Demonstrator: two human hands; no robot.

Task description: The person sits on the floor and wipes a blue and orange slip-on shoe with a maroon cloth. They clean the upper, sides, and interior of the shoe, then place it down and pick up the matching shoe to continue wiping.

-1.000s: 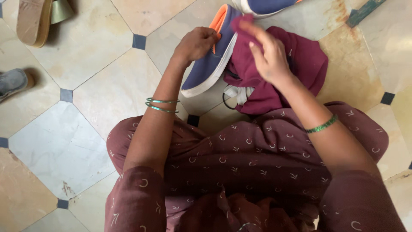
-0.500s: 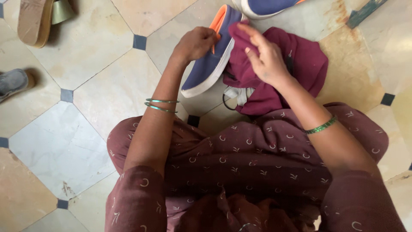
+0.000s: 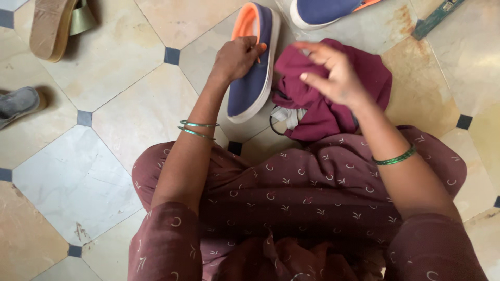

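View from the head camera, looking down over the person's lap onto a floor of pale stone tiles (image 3: 104,67) with small dark blue square insets.

Left hand (image 3: 237,57): it is closing around the side of a navy blue canvas slip-on shoe (image 3: 255,78) with an orange lining and a white rubber sole; the fingers are curling over the shoe's upper edge into the opening, so the hand is gripping it firmly. The shoe is lying slantwise on the tiles, near the far edge of the floor in view, with its toe pointing back toward the person's knees. Two thin green bangles (image 3: 197,129) are sitting on this forearm.

Right hand (image 3: 333,73): it is hovering half open, fingers loosely bent and spread, directly above a crumpled maroon cloth (image 3: 333,109); whether the fingertips are pinching a fold of the cloth cannot be told. The cloth is lying on the tiles just beside the held shoe, touching its sole, with a scrap of white fabric (image 3: 286,115) showing at its near edge. A single green bangle (image 3: 395,157) is circling this wrist.

Surroundings: a second navy blue shoe (image 3: 328,10) is lying at the far edge; a tan sandal (image 3: 49,26) is lying at the far left corner; a grey shoe (image 3: 18,104) is lying at the left edge. The person's maroon patterned garment (image 3: 291,198) is filling the near edge.
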